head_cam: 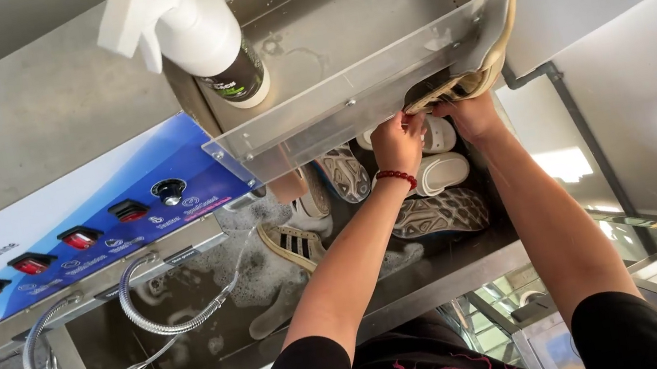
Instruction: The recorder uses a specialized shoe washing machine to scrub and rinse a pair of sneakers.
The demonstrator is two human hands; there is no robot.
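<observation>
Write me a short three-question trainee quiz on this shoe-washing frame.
1. True or false: both hands grip the tan shoe against the clear panel.
2. Which wrist wears the red bead bracelet?
A. left
B. right
C. neither
3. Fill in: the white spray bottle stands on the metal ____ above the tub of soapy water.

Key:
1. True: the left hand and the right hand both hold it.
2. A
3. shelf
</observation>
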